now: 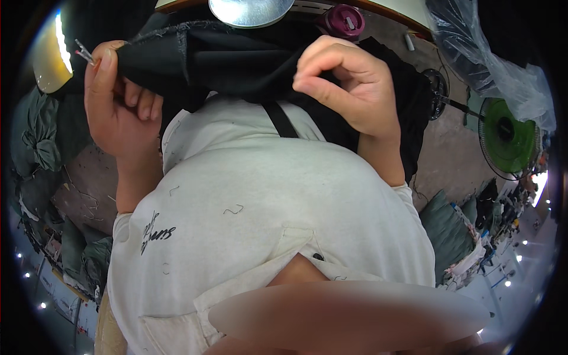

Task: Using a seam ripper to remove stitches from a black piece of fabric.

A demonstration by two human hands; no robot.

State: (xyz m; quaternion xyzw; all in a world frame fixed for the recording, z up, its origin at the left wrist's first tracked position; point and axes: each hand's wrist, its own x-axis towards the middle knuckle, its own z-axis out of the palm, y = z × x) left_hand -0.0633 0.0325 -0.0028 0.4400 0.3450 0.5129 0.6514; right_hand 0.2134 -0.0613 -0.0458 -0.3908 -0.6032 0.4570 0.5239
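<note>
My left hand [112,100] is closed, with a seam ripper [84,52] between thumb and forefinger, its forked metal tip and small red ball pointing up and away. The same fingers grip the upper left edge of a black cloth [236,65], which hangs across in front of my body. A frayed edge and a vertical seam show on the cloth near this hand. My right hand [355,83] is raised by the cloth's right side, thumb and forefinger pressed together. Anything in that pinch is too small or hidden to make out.
Beyond the cloth are a shiny round metal surface [251,10] and a purple lidded cup [344,21], by a table edge. Clear plastic sheeting [497,65] hangs at right above a green fan [503,136]. Dark cloth bundles [41,133] lie at left.
</note>
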